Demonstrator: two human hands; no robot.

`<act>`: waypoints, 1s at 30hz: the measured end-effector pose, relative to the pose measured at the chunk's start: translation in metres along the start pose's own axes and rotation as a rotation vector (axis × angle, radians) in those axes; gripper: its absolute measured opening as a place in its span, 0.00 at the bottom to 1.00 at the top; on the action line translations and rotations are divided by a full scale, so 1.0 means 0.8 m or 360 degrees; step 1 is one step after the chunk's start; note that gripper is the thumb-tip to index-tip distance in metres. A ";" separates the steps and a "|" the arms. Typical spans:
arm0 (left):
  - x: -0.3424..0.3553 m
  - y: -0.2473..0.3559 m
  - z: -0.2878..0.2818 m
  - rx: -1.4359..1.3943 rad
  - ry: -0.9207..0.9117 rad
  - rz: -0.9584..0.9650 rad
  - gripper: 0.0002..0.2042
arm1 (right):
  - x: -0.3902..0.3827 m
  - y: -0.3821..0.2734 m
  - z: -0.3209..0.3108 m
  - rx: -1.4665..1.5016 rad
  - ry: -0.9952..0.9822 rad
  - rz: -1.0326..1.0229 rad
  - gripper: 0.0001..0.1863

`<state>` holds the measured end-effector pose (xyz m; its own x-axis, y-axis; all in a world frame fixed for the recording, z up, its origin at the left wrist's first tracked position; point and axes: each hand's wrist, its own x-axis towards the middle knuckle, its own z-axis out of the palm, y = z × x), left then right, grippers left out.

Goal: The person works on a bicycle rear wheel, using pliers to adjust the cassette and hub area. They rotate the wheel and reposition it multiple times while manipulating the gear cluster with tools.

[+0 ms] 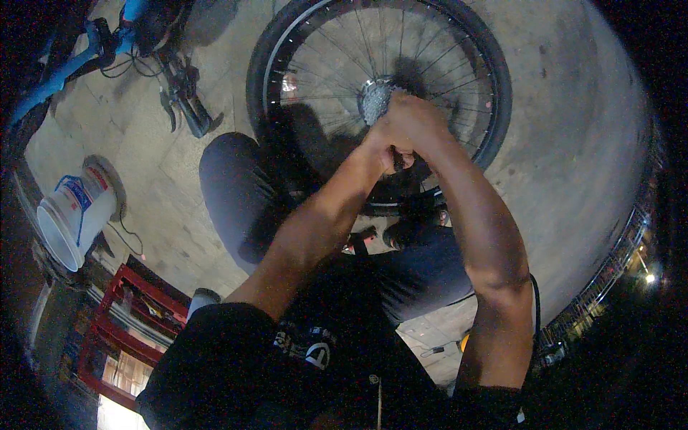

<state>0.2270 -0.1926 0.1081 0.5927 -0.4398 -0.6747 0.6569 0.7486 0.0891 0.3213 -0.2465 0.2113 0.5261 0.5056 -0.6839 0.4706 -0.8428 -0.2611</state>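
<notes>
The bike wheel is stood on the stone floor, near its far edge. A dark tool handle is gripped tight by both hands at the silver gears. A white bucket with a blue label is lying by the floor's left edge.

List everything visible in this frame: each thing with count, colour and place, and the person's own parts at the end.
bicycle wheel: one, black tyre with silver spokes, top centre on the floor
cassette: one, silver, at the wheel's hub, beside the hands
tool handle: one, dark, gripped between both hands, mostly hidden
bicycle frame: one, blue, top left
bucket: one, white with blue markings, left on the floor
toolbox: one, red, open, lower left
floor: grey concrete
left hand: closed on the tool handle
right hand: closed over the left hand, at the hub
</notes>
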 end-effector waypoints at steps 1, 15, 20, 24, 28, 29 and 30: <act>0.000 0.001 -0.003 0.0130 -0.0054 0.0035 0.12 | -0.001 -0.002 0.000 0.0025 0.0026 0.0034 0.28; 0.030 0.005 0.005 -0.0115 0.0303 -0.0204 0.18 | -0.078 -0.044 0.134 0.1345 0.0917 0.0937 0.33; 0.059 0.000 -0.031 -0.0006 0.0270 -0.0314 0.17 | -0.047 -0.057 0.184 0.1228 0.1095 0.0990 0.23; 0.011 0.059 -0.015 0.1219 0.0606 -0.0330 0.19 | -0.047 -0.071 0.128 0.1428 0.0760 0.1294 0.26; -0.042 0.082 0.032 0.1242 0.0116 0.1123 0.22 | -0.040 -0.062 0.143 0.1396 0.0899 0.1270 0.24; -0.049 0.084 0.037 0.1529 -0.0057 0.1407 0.22 | -0.040 -0.062 0.144 0.1397 0.0928 0.1201 0.24; -0.050 0.087 0.046 0.1826 -0.0075 0.1185 0.21 | -0.041 -0.061 0.145 0.1396 0.0958 0.1134 0.24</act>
<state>0.2659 -0.1414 0.1686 0.9724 -0.1513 -0.1774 0.1788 -0.0042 0.9839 0.1988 -0.2431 0.1675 0.8122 -0.2962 -0.5026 -0.5479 -0.6832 -0.4827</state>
